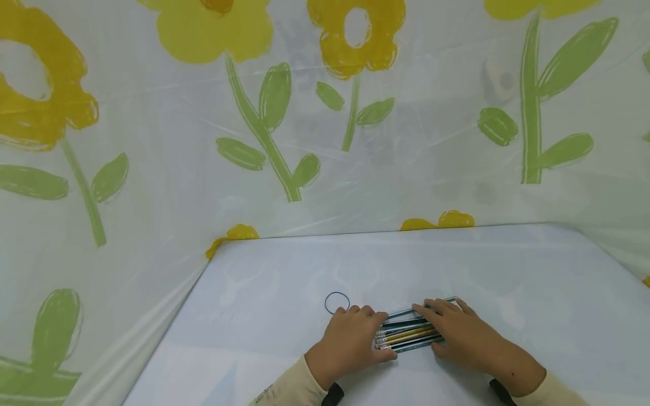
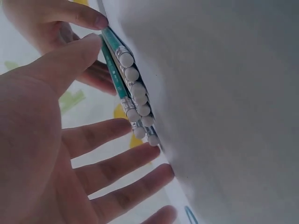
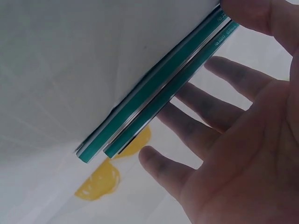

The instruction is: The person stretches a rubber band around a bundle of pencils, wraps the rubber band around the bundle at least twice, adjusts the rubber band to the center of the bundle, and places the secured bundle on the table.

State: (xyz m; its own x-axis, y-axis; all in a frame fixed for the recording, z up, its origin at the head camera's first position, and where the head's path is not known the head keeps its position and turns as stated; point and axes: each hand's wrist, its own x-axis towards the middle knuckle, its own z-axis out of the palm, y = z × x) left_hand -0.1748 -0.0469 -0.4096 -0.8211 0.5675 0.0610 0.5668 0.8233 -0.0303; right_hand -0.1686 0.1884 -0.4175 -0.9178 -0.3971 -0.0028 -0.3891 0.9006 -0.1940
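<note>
Several pencils (image 1: 408, 334), mostly green with one gold-coloured, lie side by side in a row on the white table. Their white erasers (image 2: 138, 90) face my left hand (image 1: 350, 341), whose thumb touches a green pencil while its straight, spread fingers reach around the eraser ends. Across the other part of the row is my right hand (image 1: 464, 332), thumb at the near side and extended fingers over the far side. Green pencil ends (image 3: 131, 107) stick out past it in the right wrist view. A thin blue ring, like a rubber band (image 1: 325, 303), lies just beyond my left fingers.
The white tabletop (image 1: 274, 282) spreads around the hands. Behind it and at the left hangs a pale curtain (image 1: 406, 169) with yellow flowers and green leaves. A black strap (image 1: 333, 395) shows at the left wrist, under a cream sleeve (image 1: 289, 386).
</note>
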